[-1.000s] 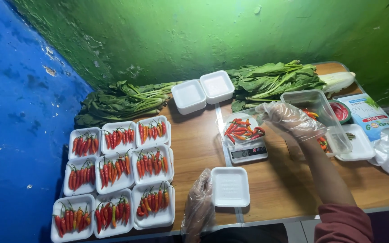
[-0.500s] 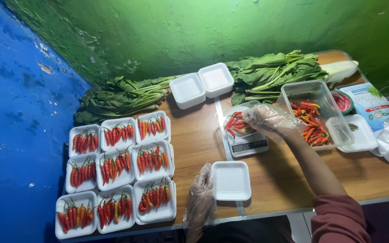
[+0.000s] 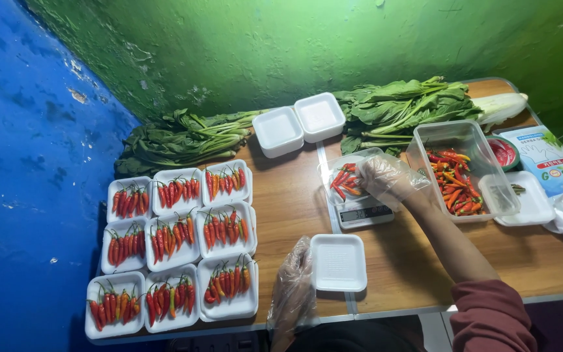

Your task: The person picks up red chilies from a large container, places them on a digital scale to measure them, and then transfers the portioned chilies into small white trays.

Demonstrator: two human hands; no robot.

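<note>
My right hand (image 3: 386,177), in a clear plastic glove, reaches over the clear tray of red chilies (image 3: 344,179) that sits on a small digital scale (image 3: 363,214); the fingers touch the chilies, and a grip is unclear. My left hand (image 3: 292,287), also gloved, rests flat at the table's near edge, touching the left side of an empty white foam tray (image 3: 339,262). A clear plastic tub of loose chilies (image 3: 457,173) stands just right of the scale.
Several white foam trays filled with chilies (image 3: 180,241) lie in a grid at the left. Two empty foam trays (image 3: 299,122) and bunches of leafy greens (image 3: 184,137) line the back by the green wall. A glove box (image 3: 545,160) and plastic bags are at the right.
My right hand has moved left from the chili tub to the tray on the scale. My left hand stays beside the empty foam tray.
</note>
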